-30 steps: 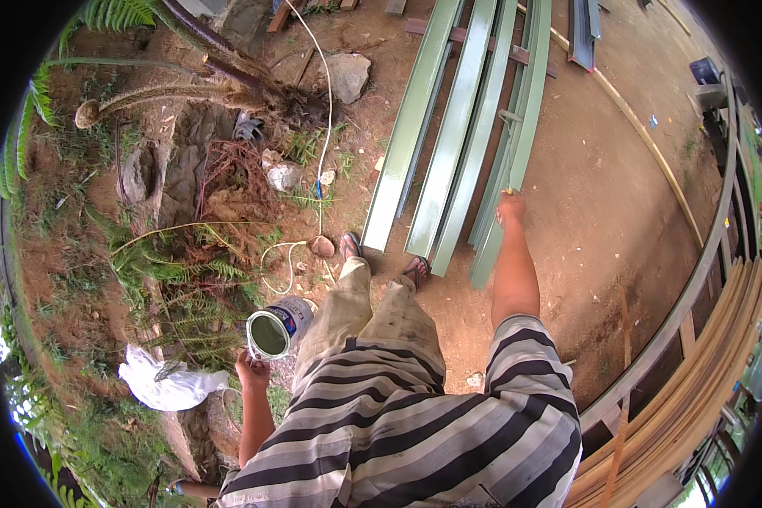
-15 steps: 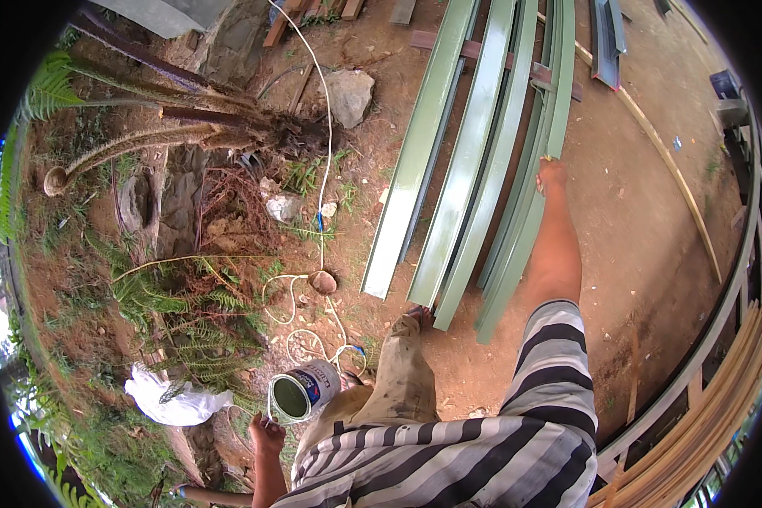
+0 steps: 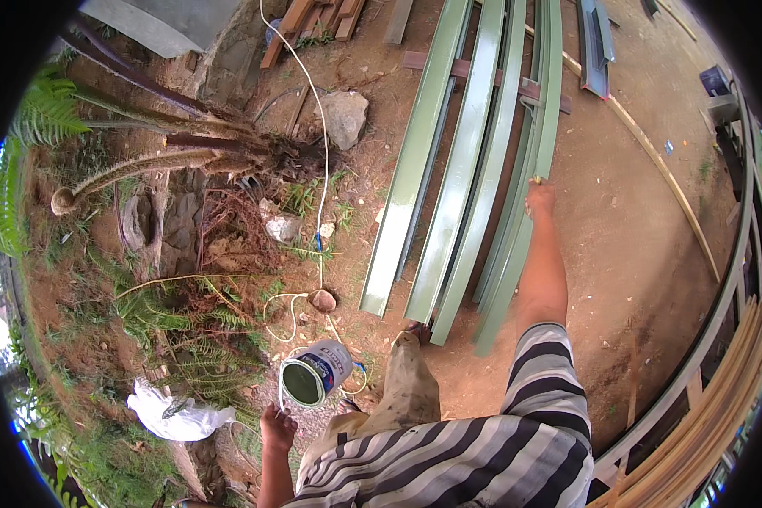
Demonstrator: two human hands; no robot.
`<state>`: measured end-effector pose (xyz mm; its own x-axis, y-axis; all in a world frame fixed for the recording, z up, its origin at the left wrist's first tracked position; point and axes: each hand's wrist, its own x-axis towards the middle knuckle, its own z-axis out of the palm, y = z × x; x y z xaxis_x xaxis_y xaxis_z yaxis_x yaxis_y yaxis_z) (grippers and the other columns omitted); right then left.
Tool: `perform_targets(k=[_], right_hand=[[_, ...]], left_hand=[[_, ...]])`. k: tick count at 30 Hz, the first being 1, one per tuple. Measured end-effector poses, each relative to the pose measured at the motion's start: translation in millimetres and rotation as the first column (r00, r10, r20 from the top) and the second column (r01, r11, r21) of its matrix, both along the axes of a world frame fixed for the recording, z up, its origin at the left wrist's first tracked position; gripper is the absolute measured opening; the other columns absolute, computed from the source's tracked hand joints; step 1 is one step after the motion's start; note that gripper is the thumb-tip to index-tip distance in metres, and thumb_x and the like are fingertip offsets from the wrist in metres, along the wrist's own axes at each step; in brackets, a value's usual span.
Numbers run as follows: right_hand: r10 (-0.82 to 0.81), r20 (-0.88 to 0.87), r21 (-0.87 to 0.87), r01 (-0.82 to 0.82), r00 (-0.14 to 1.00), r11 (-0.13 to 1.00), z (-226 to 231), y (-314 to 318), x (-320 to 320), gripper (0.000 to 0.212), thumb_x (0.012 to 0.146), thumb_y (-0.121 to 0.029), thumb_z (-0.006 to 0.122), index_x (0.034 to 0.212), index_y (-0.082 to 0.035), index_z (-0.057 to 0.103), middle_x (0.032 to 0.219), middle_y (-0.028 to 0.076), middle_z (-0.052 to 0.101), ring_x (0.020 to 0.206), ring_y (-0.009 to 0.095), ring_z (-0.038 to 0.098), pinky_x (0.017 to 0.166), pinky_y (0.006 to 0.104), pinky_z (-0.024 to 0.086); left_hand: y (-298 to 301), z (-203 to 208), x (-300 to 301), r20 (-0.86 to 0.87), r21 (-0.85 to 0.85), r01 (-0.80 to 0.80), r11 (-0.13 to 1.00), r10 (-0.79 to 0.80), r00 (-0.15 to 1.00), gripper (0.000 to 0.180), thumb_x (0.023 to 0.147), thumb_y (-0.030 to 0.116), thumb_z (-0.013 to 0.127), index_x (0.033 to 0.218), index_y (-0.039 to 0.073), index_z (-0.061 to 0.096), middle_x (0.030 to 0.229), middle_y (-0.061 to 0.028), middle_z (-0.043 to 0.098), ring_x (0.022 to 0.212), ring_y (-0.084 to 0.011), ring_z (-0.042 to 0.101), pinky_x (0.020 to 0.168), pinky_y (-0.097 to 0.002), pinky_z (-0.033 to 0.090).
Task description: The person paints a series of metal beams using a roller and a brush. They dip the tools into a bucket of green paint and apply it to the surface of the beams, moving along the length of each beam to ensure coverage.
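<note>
My left hand (image 3: pixel 277 428) is closed on the handle of a paint can (image 3: pixel 333 359), which hangs tilted with green paint inside. The can has a white and blue label. My right hand (image 3: pixel 540 200) is closed around what looks like a paintbrush (image 3: pixel 537 179); only a small yellowish end shows, and the bristles are hidden. That hand is at the rightmost of several long green metal channels (image 3: pixel 516 254), against its surface. To the left, other glossy green channels (image 3: pixel 415 169) lie side by side, pointing away from me.
A wooden crosspiece (image 3: pixel 415 60) lies under the channels. A white hose (image 3: pixel 324 169) runs along the ground to a coil near my feet. Left are rocks (image 3: pixel 341 118), ferns and a white plastic bag (image 3: pixel 178 411). Stacked timber strips (image 3: pixel 703 406) lie along the right edge.
My right hand has moved nearer to me along the right channel. My left hand and the paint can have shifted up and to the right in view.
</note>
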<state>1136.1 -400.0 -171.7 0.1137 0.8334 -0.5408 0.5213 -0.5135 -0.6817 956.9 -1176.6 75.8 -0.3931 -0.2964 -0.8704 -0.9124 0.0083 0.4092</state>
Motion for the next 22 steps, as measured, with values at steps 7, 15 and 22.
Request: perform_targets(k=[7,15,22], right_hand=[[0.033,0.033,0.022,-0.034,0.999,0.999,26,-106,36,0.033,0.097,-0.026,0.057,0.125,-0.01,0.059,0.06,0.007,0.055,0.044,0.017,0.051,0.038,0.0342,0.041],[0.127,0.18,-0.043,-0.121,0.975,0.992,68,-221,71,0.03,0.093,-0.026,0.058,0.113,-0.005,0.061,0.081,0.019,0.068,0.061,0.031,0.067,0.053,0.0417,0.053],[0.148,0.349,-0.022,-0.15,0.925,0.988,76,-346,121,0.034,0.092,-0.031,0.059,0.117,-0.007,0.061,0.109,0.022,0.067,0.101,0.036,0.067,0.087,0.0462,0.053]], left_hand=[[7,-10,-11,-0.024,0.071,0.022,0.997,-0.021,0.999,0.023,0.095,0.039,0.05,0.085,0.019,0.053,0.072,0.0012,0.051,0.057,-0.0131,0.039,0.057,-0.0298,0.036],[-46,-29,-14,-0.018,0.166,0.091,0.982,-0.089,0.996,0.019,0.094,0.037,0.051,0.088,0.019,0.051,0.075,0.0018,0.053,0.06,-0.0123,0.042,0.059,-0.0294,0.037],[-83,-57,-21,0.059,0.163,0.117,0.98,-0.128,0.99,0.025,0.091,0.04,0.055,0.086,0.016,0.05,0.071,-0.0008,0.051,0.06,-0.0157,0.045,0.058,-0.0327,0.039]])
